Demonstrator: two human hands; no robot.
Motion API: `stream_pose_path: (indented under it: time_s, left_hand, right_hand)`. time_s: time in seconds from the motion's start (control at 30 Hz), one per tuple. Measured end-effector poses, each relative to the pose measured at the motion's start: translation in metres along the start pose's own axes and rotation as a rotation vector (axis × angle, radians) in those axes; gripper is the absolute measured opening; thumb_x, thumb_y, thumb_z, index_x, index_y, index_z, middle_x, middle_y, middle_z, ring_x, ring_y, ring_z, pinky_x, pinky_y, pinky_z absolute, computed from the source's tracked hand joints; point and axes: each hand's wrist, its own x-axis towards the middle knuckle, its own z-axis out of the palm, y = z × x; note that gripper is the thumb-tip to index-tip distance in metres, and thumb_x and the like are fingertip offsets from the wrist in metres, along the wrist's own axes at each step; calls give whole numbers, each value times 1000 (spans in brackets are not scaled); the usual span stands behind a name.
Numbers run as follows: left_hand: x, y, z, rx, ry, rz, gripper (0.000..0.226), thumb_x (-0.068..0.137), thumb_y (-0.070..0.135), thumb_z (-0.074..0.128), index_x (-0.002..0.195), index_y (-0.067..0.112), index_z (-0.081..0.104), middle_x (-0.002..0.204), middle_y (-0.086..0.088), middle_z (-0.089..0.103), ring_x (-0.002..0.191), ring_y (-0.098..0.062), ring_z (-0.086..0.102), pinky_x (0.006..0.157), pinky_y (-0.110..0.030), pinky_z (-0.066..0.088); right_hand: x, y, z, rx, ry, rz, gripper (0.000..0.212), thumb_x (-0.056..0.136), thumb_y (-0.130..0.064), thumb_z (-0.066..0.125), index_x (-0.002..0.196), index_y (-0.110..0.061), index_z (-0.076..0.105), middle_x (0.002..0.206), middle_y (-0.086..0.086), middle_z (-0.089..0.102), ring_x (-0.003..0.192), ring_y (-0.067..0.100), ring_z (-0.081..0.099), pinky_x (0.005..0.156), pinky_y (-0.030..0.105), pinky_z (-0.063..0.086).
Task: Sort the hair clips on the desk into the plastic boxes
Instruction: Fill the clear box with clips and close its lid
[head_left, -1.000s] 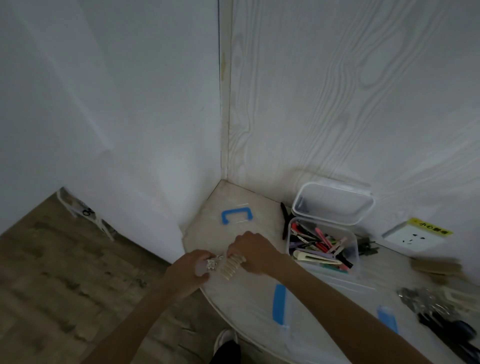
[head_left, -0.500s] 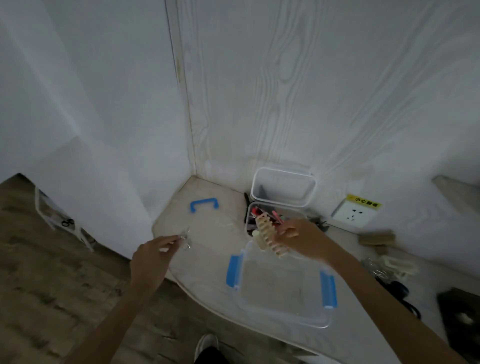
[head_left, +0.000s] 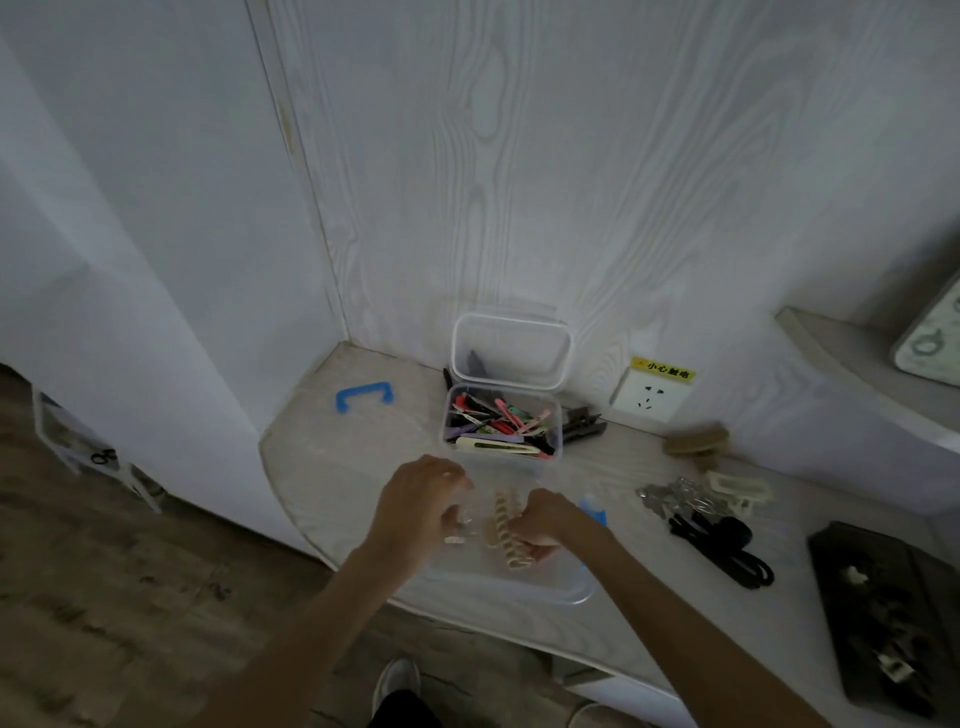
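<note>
A clear plastic box (head_left: 545, 590) with blue latches sits at the desk's front edge. Over it, my right hand (head_left: 545, 522) grips a long cream claw clip (head_left: 506, 530), its lower end inside the box. My left hand (head_left: 421, 506) hovers over the box's left side, fingers curled around a small pale clip (head_left: 454, 540). Behind stands a smaller clear box (head_left: 501, 426) filled with several coloured flat clips, its lid (head_left: 511, 348) leaning open against the wall.
A clear lid with a blue handle (head_left: 363, 396) lies at the back left. To the right are loose clips (head_left: 675, 496), black hair ties (head_left: 727, 551), a beige clip (head_left: 737, 486), a brush (head_left: 696, 441) and a dark tray (head_left: 893, 613). A wall socket (head_left: 652, 397) is behind.
Both hands came together over the front box. My right hand lowered the cream claw clip into it, and my left hand moved in from the desk's left edge.
</note>
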Motion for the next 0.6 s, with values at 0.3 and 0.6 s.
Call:
stream_pose_path:
  time_s: [0.3, 0.6]
  left_hand:
    - [-9, -14, 9, -678, -174, -679, 53, 91, 33, 56, 138, 13, 41, 133, -14, 53, 115, -32, 57, 100, -46, 46]
    - [16, 39, 42, -763, -351, -542, 45, 87, 34, 62, 124, 15, 44, 109, -6, 54, 97, -25, 62, 86, -41, 55]
  right_hand:
    - [11, -16, 16, 27, -213, -77, 36, 96, -6, 35, 130, 1, 47, 127, 23, 56, 112, 31, 61, 91, 33, 53]
    - [-22, 50, -25, -134, -127, -89, 46, 96, -7, 35, 142, -7, 34, 148, 12, 35, 129, 25, 44, 104, 31, 40]
